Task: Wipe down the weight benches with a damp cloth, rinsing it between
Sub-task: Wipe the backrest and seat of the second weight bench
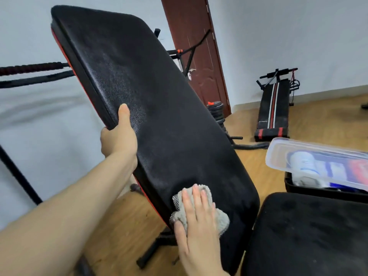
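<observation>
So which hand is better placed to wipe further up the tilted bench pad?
Right. The right hand presses the grey cloth flat on the lower end of the bench pad; the left hand grips its edge, likely steadying it.

Black pad with a red underside edge at centre; grey cloth, part meshed, at the bottom. Far bench at right is black with red and white stripes. Brown door; light wood-grain floor.
</observation>
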